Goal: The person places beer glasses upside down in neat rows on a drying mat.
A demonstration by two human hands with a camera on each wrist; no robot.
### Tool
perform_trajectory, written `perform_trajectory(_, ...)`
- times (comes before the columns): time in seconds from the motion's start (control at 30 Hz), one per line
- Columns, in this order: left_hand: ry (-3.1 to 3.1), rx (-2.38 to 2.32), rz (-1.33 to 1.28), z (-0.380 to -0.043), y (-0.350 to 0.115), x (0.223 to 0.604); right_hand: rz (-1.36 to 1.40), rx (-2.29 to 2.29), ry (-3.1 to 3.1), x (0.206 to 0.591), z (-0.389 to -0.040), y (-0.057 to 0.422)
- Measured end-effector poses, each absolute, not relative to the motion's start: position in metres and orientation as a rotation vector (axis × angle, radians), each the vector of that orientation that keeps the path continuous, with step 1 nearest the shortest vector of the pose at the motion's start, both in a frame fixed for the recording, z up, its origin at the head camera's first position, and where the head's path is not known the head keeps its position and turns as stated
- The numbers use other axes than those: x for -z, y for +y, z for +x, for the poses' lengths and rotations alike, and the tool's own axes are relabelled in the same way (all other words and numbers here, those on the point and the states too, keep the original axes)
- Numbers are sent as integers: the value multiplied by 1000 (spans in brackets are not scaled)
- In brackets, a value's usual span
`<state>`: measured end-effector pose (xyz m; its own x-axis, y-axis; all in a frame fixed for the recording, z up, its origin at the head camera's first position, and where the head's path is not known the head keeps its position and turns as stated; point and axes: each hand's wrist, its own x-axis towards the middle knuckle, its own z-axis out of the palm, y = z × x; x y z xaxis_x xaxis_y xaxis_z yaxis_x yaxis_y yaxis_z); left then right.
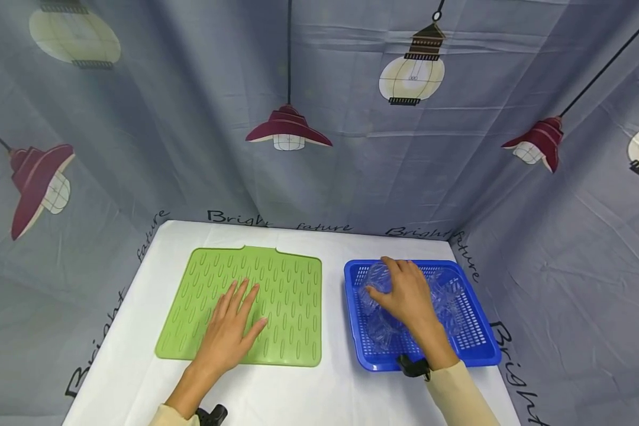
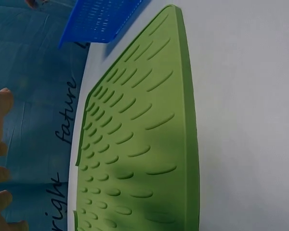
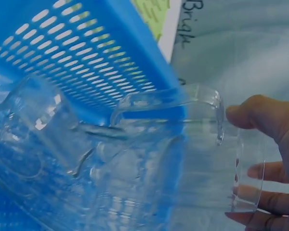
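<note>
My left hand (image 1: 226, 337) lies over the green ridged mat (image 1: 293, 307), fingers spread and holding nothing. In the left wrist view, its fingertips (image 2: 0, 199) show at the left edge. At the blue basket (image 1: 354, 313), my right hand (image 1: 407, 296) reaches down to a clear glass mug (image 3: 207, 163). Thumb and fingers span the mug's upper end, the thumb (image 3: 250, 110) beside the top of the handle (image 3: 168, 98) and the other fingers partly seen through the glass. More clear glassware (image 1: 444, 299) fills the basket beneath and beside this hand.
Both the mat and the basket rest on a white-covered table (image 1: 332, 384), with a gap between them. A grey-blue curtain (image 1: 351, 177) printed with lamps hangs close behind the table and along its sides.
</note>
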<state>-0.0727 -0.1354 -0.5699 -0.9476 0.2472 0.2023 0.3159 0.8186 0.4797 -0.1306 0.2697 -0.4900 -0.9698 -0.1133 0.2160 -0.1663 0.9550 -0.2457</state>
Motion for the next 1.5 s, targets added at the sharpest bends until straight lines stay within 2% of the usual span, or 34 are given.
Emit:
perform_trajectory(0.57,-2790,894,-465,-71,-122,573,208,-548,-2855,458,-111,257)
perform_trajectory(0.87,-2735,956,-504,-81,-115,573,139,-611,-2816,443,-103,250)
perform_trajectory(1.5,-2739,1467,-532,-92,-98,575,190,-663,-2754,428,-96,230)
